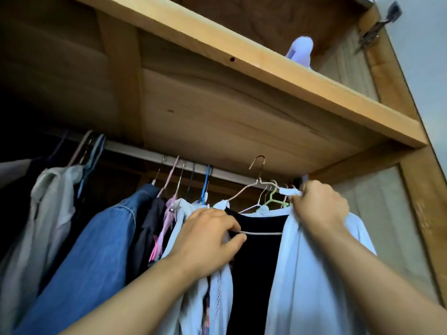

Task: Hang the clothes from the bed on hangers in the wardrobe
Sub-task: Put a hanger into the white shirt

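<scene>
Both arms reach up into a wooden wardrobe point(285, 81). The left hand point(208, 240) pinches the bottom bar of a pale wire hanger point(260, 233), while the right hand point(319, 204) grips the shoulder of a white garment point(314, 274) draped on it, just below the rail point(145, 152). Left of them hang a denim shirt point(96, 250) and a pale jacket point(48, 201); a green hanger point(274, 199) sits behind.
</scene>
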`<state>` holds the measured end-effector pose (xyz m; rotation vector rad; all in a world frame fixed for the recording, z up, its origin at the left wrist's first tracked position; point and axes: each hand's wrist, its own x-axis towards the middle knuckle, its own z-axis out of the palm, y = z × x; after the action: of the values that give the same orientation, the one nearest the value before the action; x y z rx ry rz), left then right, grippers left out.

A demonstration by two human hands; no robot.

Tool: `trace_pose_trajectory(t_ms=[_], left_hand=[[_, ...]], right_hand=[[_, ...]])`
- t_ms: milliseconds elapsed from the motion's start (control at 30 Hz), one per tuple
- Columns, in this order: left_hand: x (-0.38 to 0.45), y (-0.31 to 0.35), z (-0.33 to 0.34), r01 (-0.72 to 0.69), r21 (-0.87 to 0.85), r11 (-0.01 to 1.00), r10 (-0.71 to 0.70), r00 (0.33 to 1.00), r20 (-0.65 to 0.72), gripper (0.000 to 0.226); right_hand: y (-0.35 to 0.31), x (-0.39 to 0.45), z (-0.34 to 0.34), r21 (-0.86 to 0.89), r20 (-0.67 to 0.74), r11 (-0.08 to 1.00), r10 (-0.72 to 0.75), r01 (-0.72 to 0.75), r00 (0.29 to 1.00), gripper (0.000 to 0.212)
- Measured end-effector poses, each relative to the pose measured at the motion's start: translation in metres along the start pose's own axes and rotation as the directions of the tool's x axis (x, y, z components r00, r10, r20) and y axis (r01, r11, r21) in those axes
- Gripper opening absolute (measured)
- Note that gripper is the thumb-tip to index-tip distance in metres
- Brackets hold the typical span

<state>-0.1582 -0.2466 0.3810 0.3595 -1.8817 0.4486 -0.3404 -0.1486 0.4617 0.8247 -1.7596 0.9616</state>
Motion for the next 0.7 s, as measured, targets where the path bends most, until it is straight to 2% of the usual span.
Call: trace_pose_trajectory(t_ms=[167, 300, 467, 700], left_hand=[[-0.002, -0.010, 0.003, 0.059, -0.057, 0.997, -0.057, 0.998, 0.030, 0.034], [-0.004, -0.012, 0.004, 0.054, -0.092, 0.994, -0.051, 0.998, 0.032, 0.020], [-0.005, -0.014, 0.006, 0.060, -0.114, 0.992, -0.055, 0.997, 0.052, 0.036], [-0.008, -0.019, 0.008, 0.046, -0.147, 0.988, -0.042, 0.999, 0.032, 0.035]], right_hand=[[-0.010, 0.017, 0.019, 0.000, -0.006, 0.999, -0.033, 0.033, 0.999, 0.015], [-0.016, 0.022, 0.036, -0.008, -0.002, 0.999, -0.046, 0.046, 0.999, 0.016], [-0.032, 0.020, 0.056, 0.008, 0.015, 0.998, -0.069, 0.069, 0.997, 0.016], [-0.051, -0.013, 0.083, 0.021, 0.072, 0.995, -0.103, 0.102, 0.992, 0.018]])
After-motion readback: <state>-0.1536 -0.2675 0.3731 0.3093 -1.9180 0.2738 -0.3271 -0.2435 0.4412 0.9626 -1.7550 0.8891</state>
